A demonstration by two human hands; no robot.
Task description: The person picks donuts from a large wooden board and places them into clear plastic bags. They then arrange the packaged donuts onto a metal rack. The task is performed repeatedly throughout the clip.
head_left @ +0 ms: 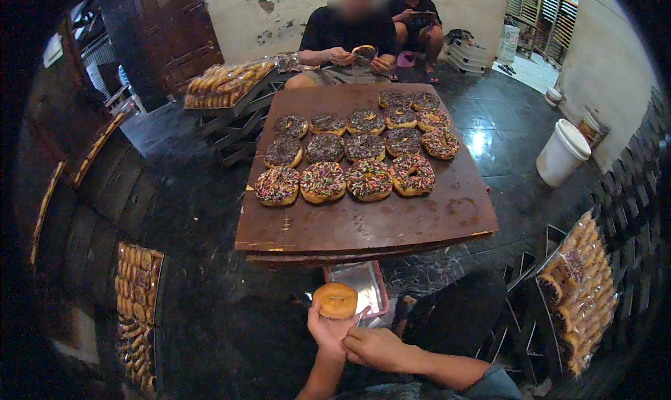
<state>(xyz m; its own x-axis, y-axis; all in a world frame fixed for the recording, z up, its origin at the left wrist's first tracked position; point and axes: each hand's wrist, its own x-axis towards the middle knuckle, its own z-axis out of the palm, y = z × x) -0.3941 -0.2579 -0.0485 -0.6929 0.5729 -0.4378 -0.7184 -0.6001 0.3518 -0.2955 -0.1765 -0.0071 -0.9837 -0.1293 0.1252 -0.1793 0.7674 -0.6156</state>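
A plain golden-brown doughnut [335, 300] rests upside or topside toward me in my left hand [327, 330], whose fingers curl beneath and around it. No topping shows on its face. Just to the right, my right hand [377, 348] is closed in a pinch near the left wrist. A thin shiny strip, perhaps clear plastic, shows by its fingertips, but what it grips is too small to make out. Beyond both hands sits a red-rimmed basket [382, 288] with clear plastic in it, partly under the table edge. Several doughnuts with coloured sprinkles [322, 182] and chocolate sprinkles [325, 148] stand in rows.
The doughnuts lie on a brown wooden table [307, 229]. Across it a person [342, 33] holds a chocolate-topped doughnut; another person [417, 26] sits behind. Trays of wrapped doughnuts stand left [138, 281], right [580, 295] and far left [227, 84]. A white bucket [563, 152] is at the right.
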